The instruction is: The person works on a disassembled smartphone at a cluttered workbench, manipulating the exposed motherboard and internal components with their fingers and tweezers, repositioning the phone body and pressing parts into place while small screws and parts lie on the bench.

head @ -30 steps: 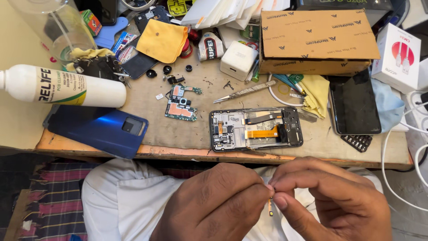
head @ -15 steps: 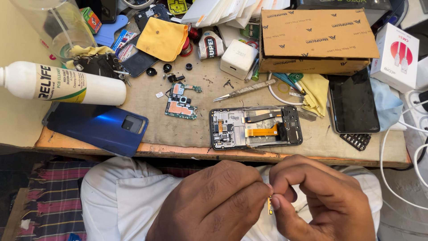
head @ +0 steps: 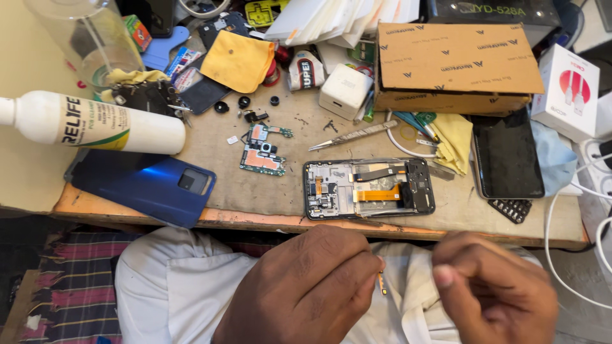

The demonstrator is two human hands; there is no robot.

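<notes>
The left hand pinches a small, thin gold-coloured strip between thumb and fingertip, its grip closed tight on the part's upper end, so the strip hangs nearly upright below the bench edge, over the person's white-clothed lap. The right hand sits just to the right of the strip, apart from it, fingers loosely curled with nothing visible in them; it is the free hand nearest the dangling end. On the worn brown bench above lie an opened phone frame with an orange flex ribbon, a green circuit board, metal tweezers, a glossy blue back cover and a white bottle on its side.
</notes>
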